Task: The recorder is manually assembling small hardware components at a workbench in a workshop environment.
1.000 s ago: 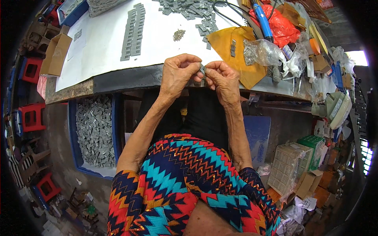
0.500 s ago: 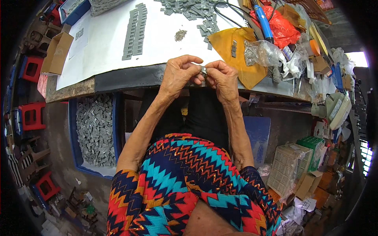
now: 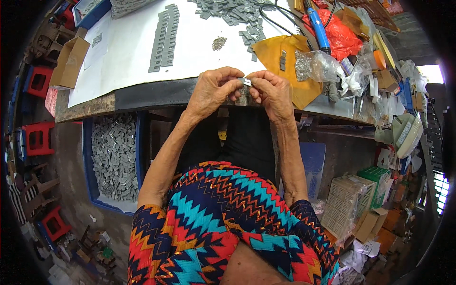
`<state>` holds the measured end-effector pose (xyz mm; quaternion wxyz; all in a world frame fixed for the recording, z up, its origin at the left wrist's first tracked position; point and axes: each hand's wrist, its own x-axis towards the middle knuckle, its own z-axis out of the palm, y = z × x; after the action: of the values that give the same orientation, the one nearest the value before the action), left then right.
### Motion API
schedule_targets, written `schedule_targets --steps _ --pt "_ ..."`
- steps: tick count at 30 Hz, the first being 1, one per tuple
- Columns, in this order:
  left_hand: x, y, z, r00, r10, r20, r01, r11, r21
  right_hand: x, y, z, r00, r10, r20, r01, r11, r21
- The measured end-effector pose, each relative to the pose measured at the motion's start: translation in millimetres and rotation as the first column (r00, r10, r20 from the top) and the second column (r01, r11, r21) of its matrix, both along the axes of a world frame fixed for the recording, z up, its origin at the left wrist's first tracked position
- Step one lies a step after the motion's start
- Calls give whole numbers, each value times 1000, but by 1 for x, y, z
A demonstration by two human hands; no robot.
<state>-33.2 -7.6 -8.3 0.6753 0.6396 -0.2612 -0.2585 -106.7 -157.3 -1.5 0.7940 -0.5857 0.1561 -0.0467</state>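
Between my fingertips, just over the table's front edge, is a small grey plastic piece (image 3: 246, 81). My left hand (image 3: 212, 90) pinches it from the left, and my right hand (image 3: 272, 93) pinches it from the right. The fingers cover most of the piece, so its details are hard to make out. Ahead on the white sheet lies a small heap of tiny metal parts (image 3: 219, 43). Two long rows of grey pieces (image 3: 164, 39) are lined up left of that heap. A loose pile of similar grey pieces (image 3: 232, 10) spreads across the far side.
An orange-yellow sheet (image 3: 270, 50) with a plastic bag of small metal parts (image 3: 313, 65) lies to the right. Beyond are a blue electric screwdriver (image 3: 319, 29) and a red bag (image 3: 343, 35). Below the table, left, stands a blue bin (image 3: 88, 164) of grey pieces.
Both hands remain at the table edge. The piece between the fingertips has turned slightly and shows a brighter face, and the right hand has shifted a little to the right.
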Motion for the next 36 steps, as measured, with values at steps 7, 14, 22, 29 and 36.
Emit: schedule_targets --steps 7,14,22,29,36 --pt "2 4 6 983 40 177 -59 993 104 6 5 5 1000 -7 -27 1 981 -195" --pt "8 5 6 821 10 571 -94 988 118 12 0 8 999 38 -23 -44 945 -323" --pt "11 13 12 708 14 706 -102 991 84 18 2 15 995 98 -9 -93 914 -396" --pt "7 15 4 747 14 665 -118 987 112 14 5 12 992 129 -3 -122 922 -368" --pt "7 18 15 747 32 664 -150 981 122 14 6 16 988 156 4 -144 922 -359"
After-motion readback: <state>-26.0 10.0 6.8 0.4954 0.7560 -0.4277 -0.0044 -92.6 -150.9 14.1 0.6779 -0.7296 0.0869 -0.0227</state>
